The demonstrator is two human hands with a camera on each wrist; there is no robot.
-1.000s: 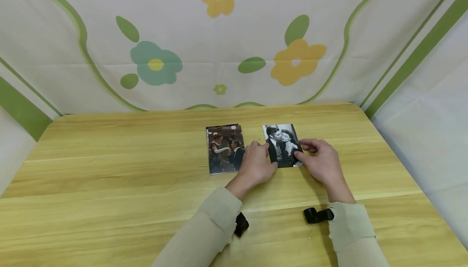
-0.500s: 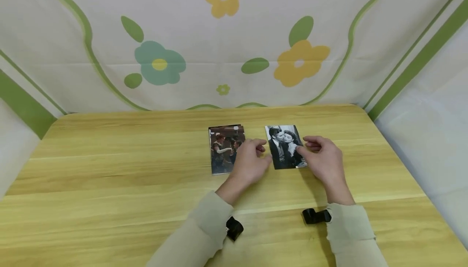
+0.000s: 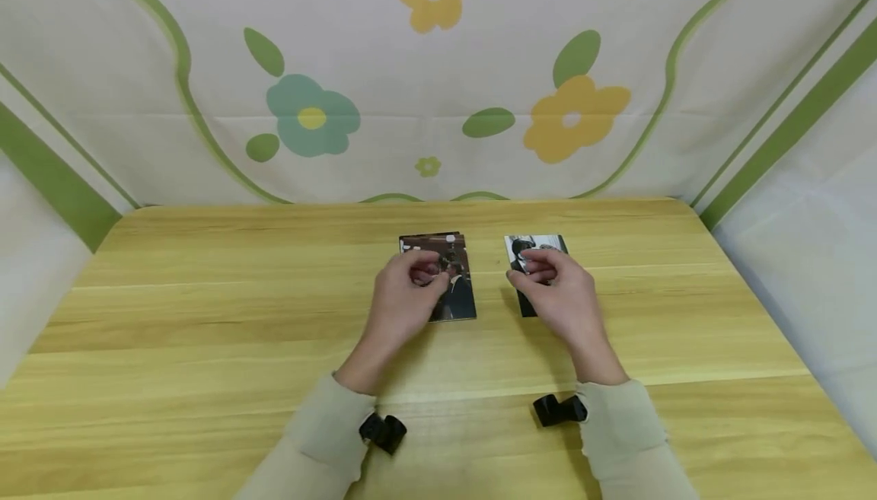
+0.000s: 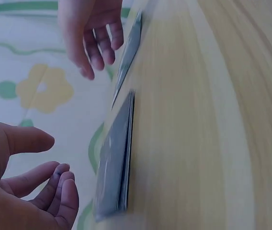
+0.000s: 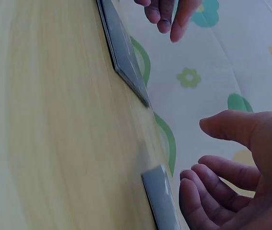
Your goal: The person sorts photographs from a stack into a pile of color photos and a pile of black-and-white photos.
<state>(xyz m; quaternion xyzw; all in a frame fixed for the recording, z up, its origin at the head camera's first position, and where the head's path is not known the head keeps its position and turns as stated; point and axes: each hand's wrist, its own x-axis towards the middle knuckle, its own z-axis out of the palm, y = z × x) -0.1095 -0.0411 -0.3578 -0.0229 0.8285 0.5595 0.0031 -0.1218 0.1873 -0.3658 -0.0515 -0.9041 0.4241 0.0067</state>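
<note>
A stack of several photo cards (image 3: 460,298), with a dark color picture on top, lies flat on the wooden table. Over it hovers my left hand (image 3: 400,298), hiding the stack's left part; in the left wrist view the hand's loosely bent fingers (image 4: 33,184) hold nothing and stay apart from the stack (image 4: 113,163). To the right lies a black-and-white photo card (image 3: 526,306), partly hidden by my right hand (image 3: 565,298). That hand is raised above the card. Thumb and fingers (image 5: 217,189) stand apart with nothing between them in the right wrist view.
The wood-grain table (image 3: 226,348) extends around both hands. Behind it hangs a white cloth (image 3: 384,89) with flowers and green lines. A black strap end (image 3: 384,433) shows at the left cuff, another black piece (image 3: 558,410) at the right cuff.
Both hands touched the black-and-white card at first. The left has let go and moved left over the stack; the right has lifted off and shifted left above the card.
</note>
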